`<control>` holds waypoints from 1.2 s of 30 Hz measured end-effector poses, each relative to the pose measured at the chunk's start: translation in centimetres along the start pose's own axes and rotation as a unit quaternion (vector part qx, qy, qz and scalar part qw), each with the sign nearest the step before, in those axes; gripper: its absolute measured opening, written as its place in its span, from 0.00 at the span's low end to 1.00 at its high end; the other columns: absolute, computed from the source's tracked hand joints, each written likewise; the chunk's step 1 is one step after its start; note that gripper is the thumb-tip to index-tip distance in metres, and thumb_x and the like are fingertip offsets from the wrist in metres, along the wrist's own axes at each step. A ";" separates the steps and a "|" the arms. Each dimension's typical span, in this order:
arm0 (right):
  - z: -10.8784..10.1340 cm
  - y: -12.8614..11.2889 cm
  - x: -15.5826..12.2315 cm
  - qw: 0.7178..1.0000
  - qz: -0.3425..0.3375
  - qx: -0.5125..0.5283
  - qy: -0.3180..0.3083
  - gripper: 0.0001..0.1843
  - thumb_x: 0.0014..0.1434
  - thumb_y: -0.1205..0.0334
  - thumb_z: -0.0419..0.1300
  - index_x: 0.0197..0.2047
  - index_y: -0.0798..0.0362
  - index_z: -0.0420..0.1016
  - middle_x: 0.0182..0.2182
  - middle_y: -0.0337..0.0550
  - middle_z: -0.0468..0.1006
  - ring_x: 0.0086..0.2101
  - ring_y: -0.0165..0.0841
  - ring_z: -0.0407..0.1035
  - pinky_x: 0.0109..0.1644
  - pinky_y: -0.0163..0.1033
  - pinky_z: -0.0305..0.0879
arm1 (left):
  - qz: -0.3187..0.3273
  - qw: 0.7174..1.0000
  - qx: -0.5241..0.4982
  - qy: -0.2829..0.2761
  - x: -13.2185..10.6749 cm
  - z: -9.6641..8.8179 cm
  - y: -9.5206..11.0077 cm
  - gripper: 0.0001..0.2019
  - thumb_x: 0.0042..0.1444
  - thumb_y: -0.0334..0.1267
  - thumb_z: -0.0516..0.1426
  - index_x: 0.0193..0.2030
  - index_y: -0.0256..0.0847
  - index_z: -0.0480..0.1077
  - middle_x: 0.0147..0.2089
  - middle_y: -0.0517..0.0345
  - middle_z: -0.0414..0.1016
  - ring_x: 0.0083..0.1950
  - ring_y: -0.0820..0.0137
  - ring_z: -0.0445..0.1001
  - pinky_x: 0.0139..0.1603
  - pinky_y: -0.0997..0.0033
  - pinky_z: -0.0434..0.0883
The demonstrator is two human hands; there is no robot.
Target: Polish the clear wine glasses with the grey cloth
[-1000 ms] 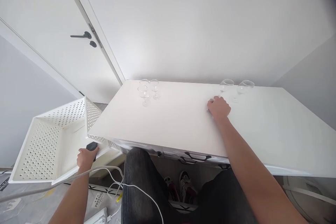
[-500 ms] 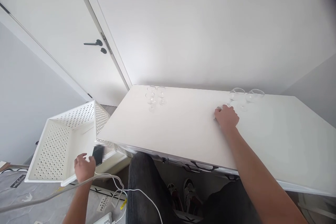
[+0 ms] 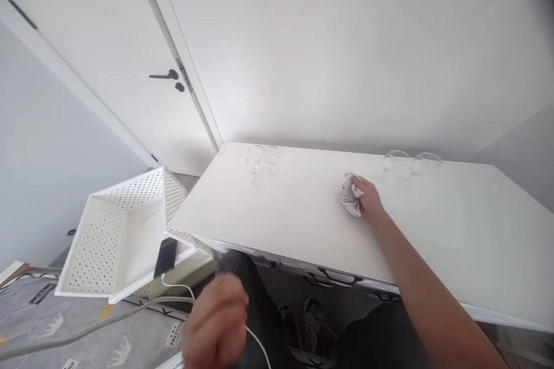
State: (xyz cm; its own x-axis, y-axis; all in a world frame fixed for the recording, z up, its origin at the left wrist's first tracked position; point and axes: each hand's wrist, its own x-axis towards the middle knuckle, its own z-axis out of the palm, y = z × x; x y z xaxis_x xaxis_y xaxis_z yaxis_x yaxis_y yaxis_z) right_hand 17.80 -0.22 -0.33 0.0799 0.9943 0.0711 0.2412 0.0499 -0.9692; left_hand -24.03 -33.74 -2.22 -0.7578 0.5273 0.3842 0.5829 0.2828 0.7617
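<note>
My right hand rests on the white table with its fingers closed on a crumpled grey cloth. Two wide stemmed glasses stand just behind it near the wall. Three small stemmed glasses stand at the table's far left. My left hand hangs low in front of my knee, blurred by motion, and its fingers cannot be made out. A black phone on a white cable lies on the rim of a white perforated basket.
A white door with a black handle stands to the left of the table. The basket sits beside the table's left end. A white cable runs across my dark trousers. Shoes lie under the table.
My left hand let go of the phone, which now lies on the basket rim, and pulled back toward my lap. My right hand turned, so the grey cloth now shows.
</note>
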 end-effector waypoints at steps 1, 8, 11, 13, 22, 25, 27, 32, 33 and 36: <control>0.0 0.0 0.1 1.000 0.008 0.026 -0.009 0.22 0.59 0.37 0.57 0.32 0.48 0.65 0.26 0.40 0.69 0.28 0.35 0.64 0.33 0.40 0.64 | 0.005 1.000 -0.008 -0.007 1.1 2.0 1.1 0.20 0.43 0.33 0.55 0.45 0.48 0.76 0.41 0.51 0.78 0.45 0.54 0.79 0.41 0.54 0.77; -1.5 -0.1 0.6 0.991 -0.017 -0.128 0.044 0.23 0.60 0.39 0.58 0.27 0.49 0.63 0.23 0.36 0.64 0.29 0.32 0.58 0.34 0.36 0.59 | -0.027 0.985 -0.150 0.083 8.1 16.0 12.7 0.17 0.57 0.29 0.45 0.50 0.42 0.66 0.47 0.48 0.71 0.48 0.59 0.76 0.49 0.53 0.74; -1.5 -0.2 0.5 1.000 0.015 0.005 0.023 0.23 0.58 0.38 0.61 0.29 0.49 0.63 0.25 0.36 0.66 0.28 0.32 0.61 0.34 0.37 0.61 | -0.060 0.981 -0.148 0.109 10.0 18.9 14.2 0.15 0.56 0.28 0.49 0.50 0.40 0.63 0.55 0.44 0.67 0.55 0.59 0.72 0.55 0.53 0.71; -1.5 -0.2 0.4 0.992 0.047 0.121 -0.002 0.24 0.57 0.37 0.62 0.31 0.49 0.63 0.26 0.37 0.67 0.28 0.33 0.64 0.34 0.38 0.64 | -0.074 0.987 -0.133 0.052 10.6 19.7 13.6 0.19 0.53 0.30 0.55 0.53 0.39 0.60 0.59 0.41 0.63 0.60 0.57 0.69 0.59 0.51 0.69; -2.8 0.6 0.8 0.943 0.002 -0.309 0.125 0.17 0.66 0.51 0.52 0.50 0.48 0.77 0.58 0.49 0.74 0.42 0.39 0.73 0.44 0.42 0.68 | -0.055 0.993 -0.085 -0.063 11.2 21.1 11.6 0.34 0.50 0.35 0.64 0.62 0.41 0.55 0.65 0.39 0.60 0.69 0.53 0.63 0.65 0.49 0.66; -2.8 0.9 1.1 0.907 0.042 -0.406 0.099 0.22 0.69 0.55 0.48 0.60 0.48 0.74 0.70 0.53 0.63 0.44 0.41 0.75 0.45 0.45 0.68 | -0.050 0.991 -0.091 -0.081 11.5 21.7 11.9 0.36 0.50 0.43 0.67 0.62 0.42 0.55 0.67 0.39 0.60 0.70 0.53 0.63 0.66 0.49 0.66; -2.6 0.8 1.3 0.895 0.062 -0.434 0.082 0.25 0.70 0.55 0.47 0.64 0.49 0.71 0.72 0.56 0.59 0.46 0.43 0.76 0.46 0.46 0.69 | -0.053 0.991 -0.093 -0.085 11.6 22.0 11.9 0.38 0.50 0.50 0.69 0.62 0.43 0.55 0.67 0.40 0.60 0.70 0.52 0.63 0.66 0.48 0.66; -2.4 0.6 1.9 0.882 0.096 -0.458 0.059 0.25 0.71 0.55 0.45 0.64 0.51 0.71 0.72 0.59 0.60 0.48 0.46 0.76 0.47 0.48 0.69 | -0.053 0.988 -0.109 -0.093 12.1 22.1 11.9 0.41 0.49 0.56 0.70 0.62 0.44 0.55 0.68 0.40 0.64 0.70 0.52 0.65 0.65 0.47 0.68; -2.4 0.6 2.0 0.880 0.097 -0.461 0.057 0.24 0.71 0.55 0.45 0.63 0.51 0.72 0.72 0.59 0.60 0.48 0.46 0.76 0.47 0.48 0.69 | -0.051 0.988 -0.111 -0.093 12.2 22.1 11.9 0.41 0.50 0.57 0.70 0.62 0.44 0.55 0.68 0.40 0.64 0.70 0.53 0.66 0.65 0.47 0.68; -2.3 0.7 2.1 0.880 0.091 -0.461 0.060 0.23 0.71 0.56 0.45 0.59 0.52 0.73 0.72 0.60 0.60 0.46 0.46 0.76 0.46 0.48 0.68 | -0.043 0.987 -0.117 -0.098 12.5 22.4 12.1 0.40 0.50 0.56 0.69 0.62 0.44 0.56 0.67 0.40 0.66 0.69 0.53 0.68 0.64 0.48 0.69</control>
State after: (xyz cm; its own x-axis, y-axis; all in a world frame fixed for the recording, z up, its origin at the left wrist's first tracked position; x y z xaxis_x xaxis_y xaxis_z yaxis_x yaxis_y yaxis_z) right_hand 20.42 1.71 -0.33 0.2873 0.9578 0.0120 0.8924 -0.2631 -0.3667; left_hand -19.90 -5.81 0.10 -0.7173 0.6606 0.2216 0.4171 0.1524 0.8960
